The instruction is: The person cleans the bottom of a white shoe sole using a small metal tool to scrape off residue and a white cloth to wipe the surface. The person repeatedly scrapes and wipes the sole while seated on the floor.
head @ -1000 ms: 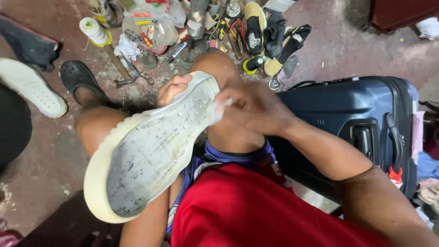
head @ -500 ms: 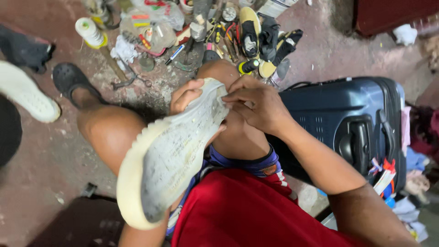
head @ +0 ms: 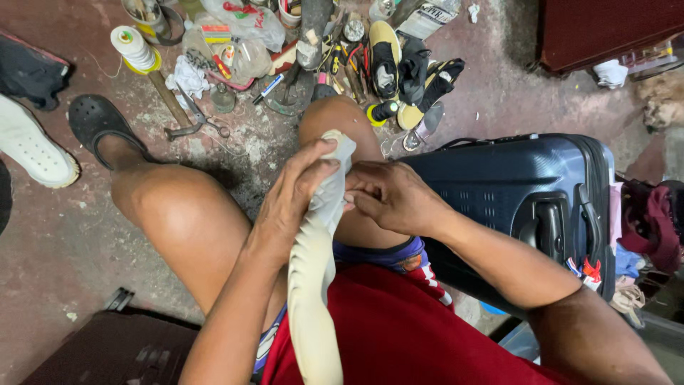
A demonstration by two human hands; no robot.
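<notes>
While the dark blue hard-shell suitcase (head: 527, 207) takes up most of the right side of the floor, lying flat just beside the person's right thigh, the actual work is dead centre. A cream-white rubber shoe sole (head: 315, 285) is turned edge-on, running from the near lap up to the far knee, so you mostly see its ribbed side. The left hand (head: 288, 207) is wrapped around the far end of the sole, thumb over the top, gripping it firmly. The right hand (head: 388, 196) is closed in a narrow pinch at the sole's right edge, fingertips touching it; can't tell if there's anything tiny between them. Far left there's a black rubber clog (head: 96, 121) on the person's foot, and a white sneaker (head: 32, 150) next to it. Further back, a white thread spool on a yellow base (head: 132, 46) and metal pliers (head: 196, 125) sit among the tool clutter.
</notes>
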